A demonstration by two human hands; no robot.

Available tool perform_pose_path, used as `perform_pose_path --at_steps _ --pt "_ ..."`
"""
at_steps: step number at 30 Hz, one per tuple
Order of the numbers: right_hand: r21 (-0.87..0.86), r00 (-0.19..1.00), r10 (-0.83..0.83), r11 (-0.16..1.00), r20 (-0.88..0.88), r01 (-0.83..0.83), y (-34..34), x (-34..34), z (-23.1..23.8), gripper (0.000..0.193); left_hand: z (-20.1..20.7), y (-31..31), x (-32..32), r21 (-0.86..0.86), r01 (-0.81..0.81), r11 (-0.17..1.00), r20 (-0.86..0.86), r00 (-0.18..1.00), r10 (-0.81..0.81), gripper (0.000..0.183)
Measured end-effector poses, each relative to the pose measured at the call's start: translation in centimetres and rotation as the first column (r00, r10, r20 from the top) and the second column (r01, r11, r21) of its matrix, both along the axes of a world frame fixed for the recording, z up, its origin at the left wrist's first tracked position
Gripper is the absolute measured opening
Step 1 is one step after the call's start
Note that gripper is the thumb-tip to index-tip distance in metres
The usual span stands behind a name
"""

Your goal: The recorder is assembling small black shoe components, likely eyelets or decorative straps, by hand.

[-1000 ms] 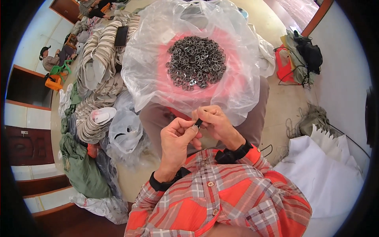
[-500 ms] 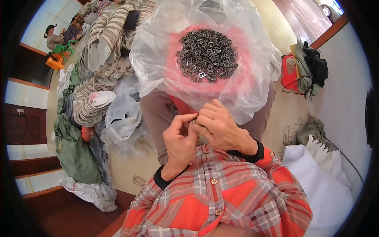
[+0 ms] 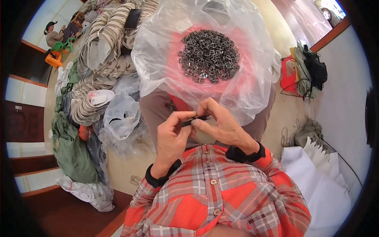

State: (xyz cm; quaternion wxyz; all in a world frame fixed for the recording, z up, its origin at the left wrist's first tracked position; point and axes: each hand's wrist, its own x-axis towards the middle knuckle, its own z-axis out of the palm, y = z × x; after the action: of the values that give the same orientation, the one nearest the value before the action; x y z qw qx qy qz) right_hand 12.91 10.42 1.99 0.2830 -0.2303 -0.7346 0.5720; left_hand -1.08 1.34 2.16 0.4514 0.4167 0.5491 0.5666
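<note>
Above my lap, my left hand (image 3: 170,135) and my right hand (image 3: 224,125) meet with bent fingers. Between their fingertips is a short black strip (image 3: 188,123), pinched from both sides; its finer details are too small to make out. Beneath the right hand a pale, rounded piece (image 3: 204,137) shows in part, and I cannot tell whether it is joined to the strip. Just beyond my hands lies a heap of small dark metal buckles (image 3: 209,55), on clear plastic sheeting (image 3: 152,59) over something red and round.
Stacks of beige shoe pieces (image 3: 90,106) lie on the floor at left, beside clear plastic bags (image 3: 122,114) and a green sack (image 3: 73,154). On the right stand a red stool (image 3: 288,75) with bags and white sheet material (image 3: 312,173). Another person (image 3: 54,37) sits far left.
My hands have drawn slightly apart, with the right fingers straighter. The black strip, mostly hidden before, now shows between them, as does more of the pale piece below.
</note>
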Motion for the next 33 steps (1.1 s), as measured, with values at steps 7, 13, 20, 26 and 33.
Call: perform_pose_path --at_steps 7,13,20,26,33 --pt "-0.389 0.969 0.003 0.915 -0.249 -0.103 -0.8 -0.1 0.0 0.021 1.1 0.6 -0.5 -0.087 0.084 0.993 0.309 0.950 -0.054 0.023" --pt "-0.385 0.987 0.047 0.917 -0.157 -0.105 -0.6 0.0 1.2 0.018 -0.1 0.4 -0.9 -0.054 0.088 0.995 0.326 0.943 -0.066 0.024" --pt "-0.627 0.994 0.046 0.773 -0.097 -0.097 0.5 1.1 -0.3 0.021 -0.2 0.5 0.8 -0.051 0.012 0.999 0.151 0.989 -0.004 0.021" --pt "-0.611 0.976 -0.081 0.789 -0.200 -0.059 0.7 1.3 -0.8 0.016 -1.1 0.9 1.3 0.026 -0.020 0.999 0.007 1.000 0.020 0.020" --pt "-0.612 0.987 -0.090 0.791 -0.133 -0.011 0.8 1.8 -0.7 0.019 -1.3 1.0 1.3 0.043 0.021 0.999 -0.028 0.999 -0.020 0.021"
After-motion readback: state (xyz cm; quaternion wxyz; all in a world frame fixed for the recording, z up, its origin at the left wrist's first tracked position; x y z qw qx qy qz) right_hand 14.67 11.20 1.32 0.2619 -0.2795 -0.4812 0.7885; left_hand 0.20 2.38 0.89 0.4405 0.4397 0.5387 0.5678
